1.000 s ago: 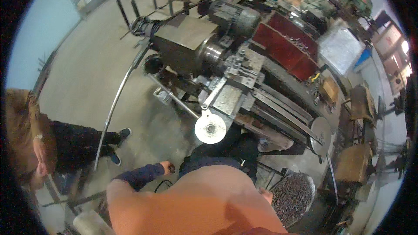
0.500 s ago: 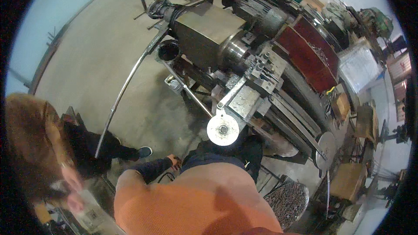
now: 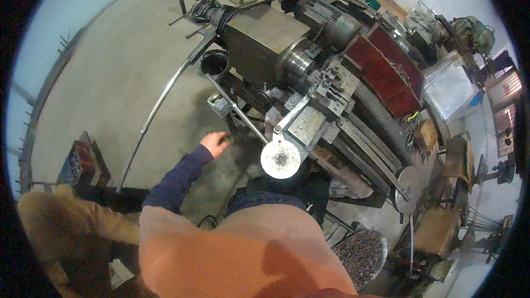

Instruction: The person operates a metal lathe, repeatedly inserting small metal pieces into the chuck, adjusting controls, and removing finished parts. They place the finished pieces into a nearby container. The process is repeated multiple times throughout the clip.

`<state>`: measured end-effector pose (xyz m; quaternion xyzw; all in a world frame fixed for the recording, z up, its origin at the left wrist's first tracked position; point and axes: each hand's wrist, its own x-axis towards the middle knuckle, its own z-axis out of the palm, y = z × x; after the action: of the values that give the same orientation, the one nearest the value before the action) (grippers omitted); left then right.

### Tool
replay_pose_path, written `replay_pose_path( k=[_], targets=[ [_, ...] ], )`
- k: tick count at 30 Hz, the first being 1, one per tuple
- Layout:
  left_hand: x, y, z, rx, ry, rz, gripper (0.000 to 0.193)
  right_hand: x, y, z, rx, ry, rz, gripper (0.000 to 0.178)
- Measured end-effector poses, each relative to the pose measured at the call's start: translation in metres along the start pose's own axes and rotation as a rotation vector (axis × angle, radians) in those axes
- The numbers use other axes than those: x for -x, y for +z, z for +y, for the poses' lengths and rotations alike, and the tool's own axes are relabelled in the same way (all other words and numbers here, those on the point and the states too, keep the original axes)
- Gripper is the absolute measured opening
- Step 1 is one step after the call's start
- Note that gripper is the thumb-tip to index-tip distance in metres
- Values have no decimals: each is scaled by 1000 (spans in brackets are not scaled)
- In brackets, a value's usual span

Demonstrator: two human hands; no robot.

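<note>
My left hand [image 3: 215, 144] is stretched out in a dark blue sleeve over the floor, left of the lathe [image 3: 270, 33]. Thumb and fingertips come close together, and a tiny dark thing seems to sit between them, too small to name. Closest to this hand are a small metal box [image 3: 220, 105] on the lathe's near side and a long silver lever [image 3: 243, 117]. A round pale handwheel [image 3: 280, 159] stands in front of my body, below the tool post [image 3: 334, 91]. My right hand does not show.
At the left a person in a brown top [image 3: 61, 232] bends beside a box of small parts [image 3: 80, 163]. A long thin rod [image 3: 160, 102] slants down from the lathe. A container heaped with small metal pieces [image 3: 361, 256] stands at lower right. Behind the lathe lies a red tray [image 3: 386, 72].
My left hand has risen from beside my hip and reached forward toward the lathe. The person at the left has moved down and back, uncovering the box of parts.
</note>
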<state>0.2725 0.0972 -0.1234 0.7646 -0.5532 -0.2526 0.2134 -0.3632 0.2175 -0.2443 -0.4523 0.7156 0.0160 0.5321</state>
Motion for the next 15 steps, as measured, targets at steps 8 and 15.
replay_pose_path(
  k=[8, 15],
  targets=[
    [-9, -71, 123, -32, 533, 221, 28, -27, -37, -39, -284, -908, 66, 37],
    [-44, -34, 159, 33, 665, 328, 27, 11, -72, -184, -532, -864, 64, 55]
  ],
)
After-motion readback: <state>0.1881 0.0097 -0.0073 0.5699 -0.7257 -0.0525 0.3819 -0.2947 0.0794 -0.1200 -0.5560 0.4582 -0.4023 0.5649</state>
